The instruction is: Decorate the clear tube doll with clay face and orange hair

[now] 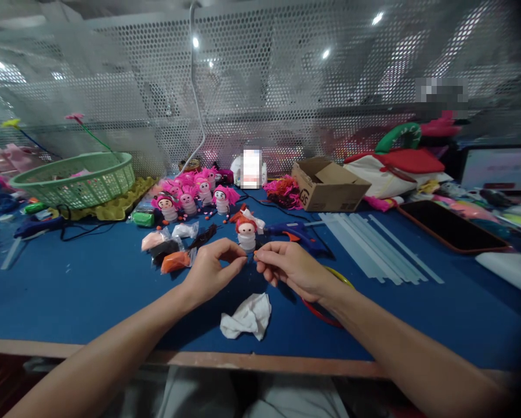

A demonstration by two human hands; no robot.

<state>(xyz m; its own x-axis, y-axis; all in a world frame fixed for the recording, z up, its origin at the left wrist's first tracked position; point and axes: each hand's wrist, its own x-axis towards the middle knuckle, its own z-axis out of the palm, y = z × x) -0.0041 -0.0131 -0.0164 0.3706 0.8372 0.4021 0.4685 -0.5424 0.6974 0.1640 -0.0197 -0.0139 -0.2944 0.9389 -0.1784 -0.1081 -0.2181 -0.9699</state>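
Observation:
A small doll point(246, 233) with red hair and a white ridged body stands upright on the blue table, just beyond my fingertips. My left hand point(217, 267) is closed in a pinch at the doll's lower front; anything between its fingertips is too small to make out. Close beside it, my right hand point(293, 268) pinches a tiny orange piece point(255, 255) between thumb and forefinger. Left of the doll lie small bags of soft clay: orange point(176, 262), black point(165, 251), peach point(155, 239) and white point(185, 230). A crumpled white tissue point(246, 317) rests nearer to me.
Several pink-haired dolls point(205, 194) stand behind the bags. A blue glue gun point(301, 235) lies right of the doll, beside translucent glue sticks point(373, 247). Scissors with red and yellow handles point(319, 313) sit under my right wrist. Farther back are a cardboard box point(334, 194) and green basket point(75, 188).

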